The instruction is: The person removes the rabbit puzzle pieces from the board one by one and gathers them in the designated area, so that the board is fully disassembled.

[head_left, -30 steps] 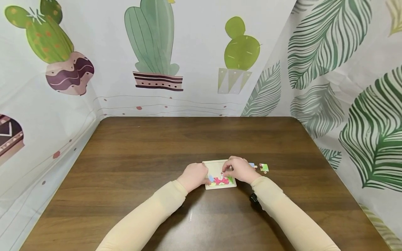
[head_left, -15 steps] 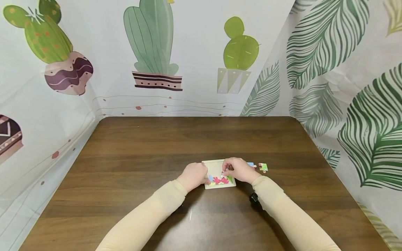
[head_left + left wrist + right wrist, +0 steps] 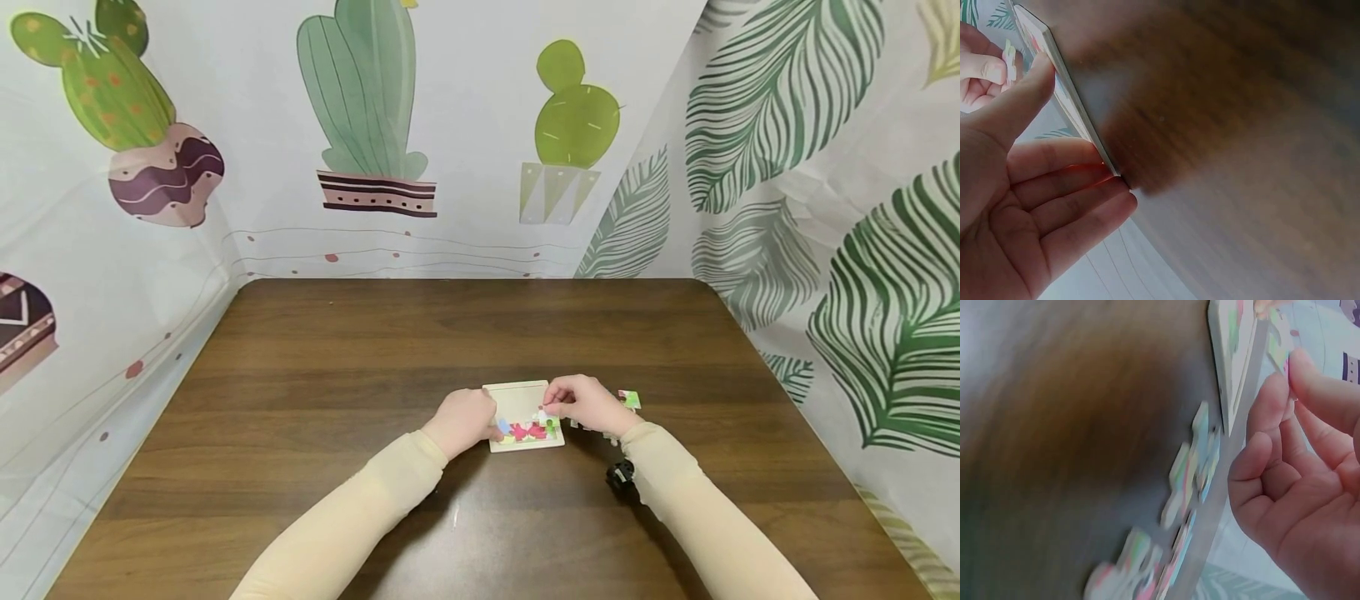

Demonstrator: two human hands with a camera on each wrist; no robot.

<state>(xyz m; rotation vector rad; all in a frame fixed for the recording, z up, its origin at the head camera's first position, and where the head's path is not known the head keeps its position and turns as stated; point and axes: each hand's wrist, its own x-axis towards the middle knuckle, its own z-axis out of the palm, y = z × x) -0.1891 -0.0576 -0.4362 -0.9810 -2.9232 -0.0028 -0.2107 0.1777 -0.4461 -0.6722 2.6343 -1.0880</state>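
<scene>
A shallow wooden puzzle tray (image 3: 517, 395) lies on the table, its front part filled with pink, blue and green jigsaw pieces (image 3: 537, 431). My left hand (image 3: 463, 417) holds the tray's left side; in the left wrist view the thumb lies on its rim and the fingers touch its edge. Above the tray's right side, my right hand (image 3: 585, 403) pinches a green and white jigsaw piece (image 3: 1279, 347) between thumb and index finger. The piece is tilted, apart from the table in the right wrist view. Bare wood shows in the back of the tray.
Loose jigsaw pieces (image 3: 1182, 481) lie on the table right of the tray, partly hidden by my right hand in the head view. One green piece (image 3: 630, 399) shows beyond it. A black wrist camera (image 3: 620, 475) hangs under the right sleeve. Patterned cloth walls border the brown table (image 3: 360, 333).
My right hand has shifted a little right over the tray, and the green and white piece in its fingers shows more plainly. The left hand and tray stay put.
</scene>
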